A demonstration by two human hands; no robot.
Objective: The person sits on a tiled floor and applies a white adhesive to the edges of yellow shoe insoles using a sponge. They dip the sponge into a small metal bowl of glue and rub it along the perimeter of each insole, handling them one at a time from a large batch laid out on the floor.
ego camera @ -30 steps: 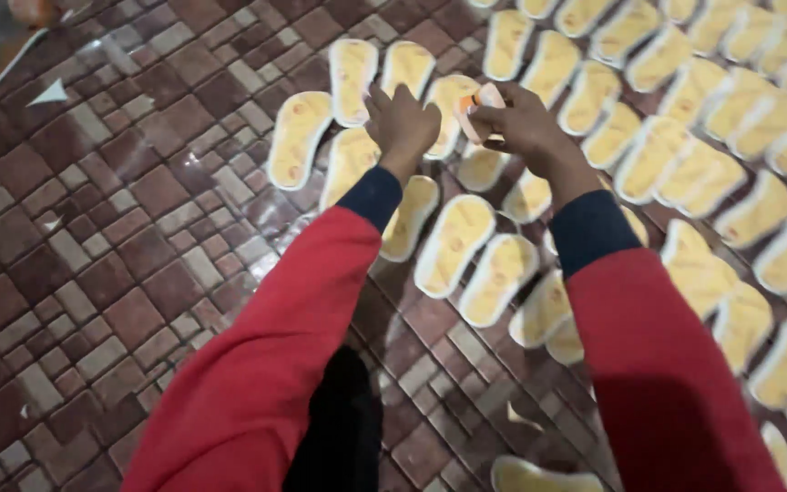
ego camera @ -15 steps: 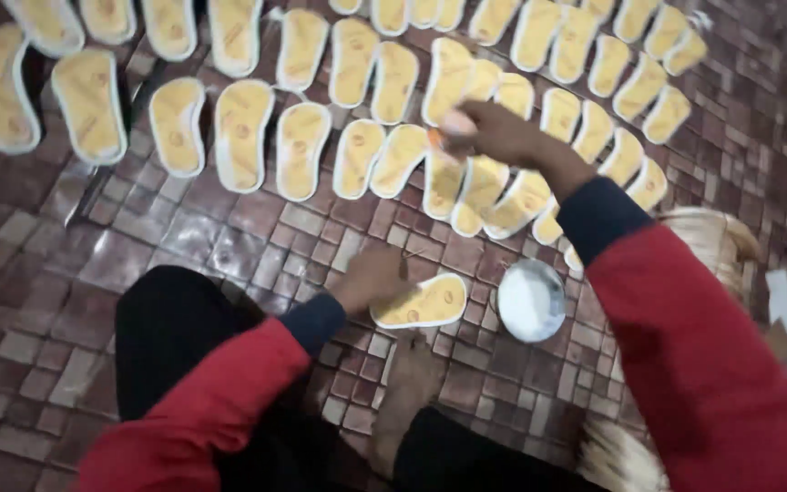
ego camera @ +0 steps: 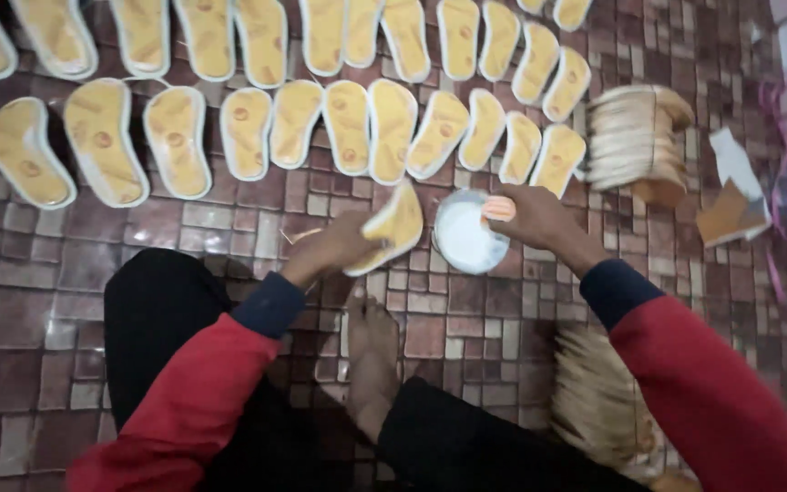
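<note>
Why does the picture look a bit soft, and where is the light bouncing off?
In the head view, both hands are slightly smeared by motion: the left hand holding a yellow insole, and the right hand over the white bowl. The red sleeves at the bottom are blurred. Pale glare shows on the glossy floor tiles, and the bowl's white inside looks washed out.

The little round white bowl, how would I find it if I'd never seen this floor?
Start at the rows of yellow shoe insoles laid on the brown tiled floor. Just below the lower row, between the person's two hands, sits the white bowl. It is the only round, white thing there, and the right hand hovers at its edge.
</note>
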